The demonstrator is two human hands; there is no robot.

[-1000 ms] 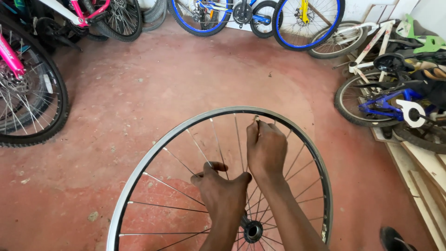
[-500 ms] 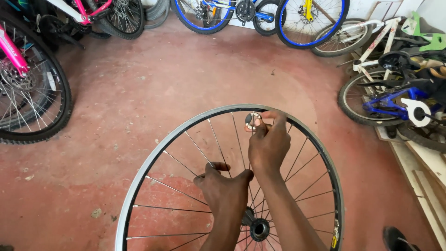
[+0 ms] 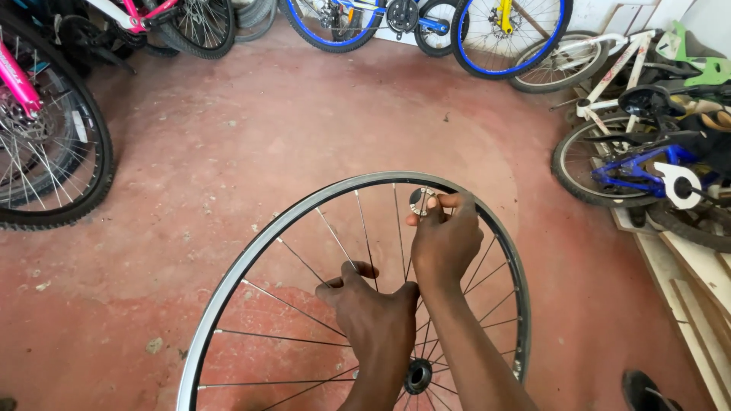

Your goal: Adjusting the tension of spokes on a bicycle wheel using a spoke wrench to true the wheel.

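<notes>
The right hand (image 3: 445, 243) has lifted a small round metal tool (image 3: 419, 201) up to the rim since a second ago, pinching it, while the left hand (image 3: 373, 312) grips spokes. The bare wheel (image 3: 251, 251) stands on the worn red concrete floor (image 3: 251, 144), with bicycles (image 3: 487, 30) parked along the walls and wooden boards (image 3: 685, 281) at right.

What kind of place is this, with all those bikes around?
Probably a bicycle repair workshop or storage room. Bikes line the walls, more lie piled at the right, and two hands work on a bare wheel above the red floor.
</notes>
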